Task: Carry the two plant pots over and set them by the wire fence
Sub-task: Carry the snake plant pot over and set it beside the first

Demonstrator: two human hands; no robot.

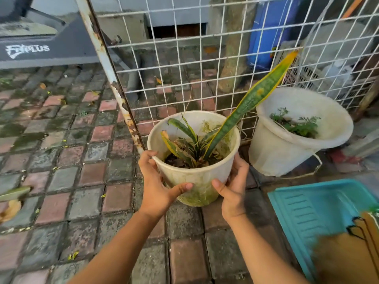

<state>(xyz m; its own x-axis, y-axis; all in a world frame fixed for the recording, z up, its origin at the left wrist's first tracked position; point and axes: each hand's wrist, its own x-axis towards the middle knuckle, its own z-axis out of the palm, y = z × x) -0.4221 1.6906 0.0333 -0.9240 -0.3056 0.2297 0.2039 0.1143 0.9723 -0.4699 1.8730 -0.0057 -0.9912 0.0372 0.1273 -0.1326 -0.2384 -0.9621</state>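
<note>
A white plastic pot with a snake plant (196, 177) is in front of me, close to the white wire fence (184, 64). My left hand (158, 185) grips its left side, fingers over the rim. On the pot's right side is my right hand (232, 189), thumb across the front wall. One long yellow-edged leaf (254, 97) leans right towards the fence. A second white pot with small ferny greens (287, 148) stands on the ground to the right, against the fence. I cannot tell whether the held pot touches the paving.
A rusty fence post (106, 64) slants down to the pot's left. At the lower right lies a turquoise plastic tray (311, 210) with brown cardboard (344, 257) on it. Wet brick paving (71, 181) spreads to the left. Behind the fence stand a blue container (266, 37) and a concrete pillar (233, 48).
</note>
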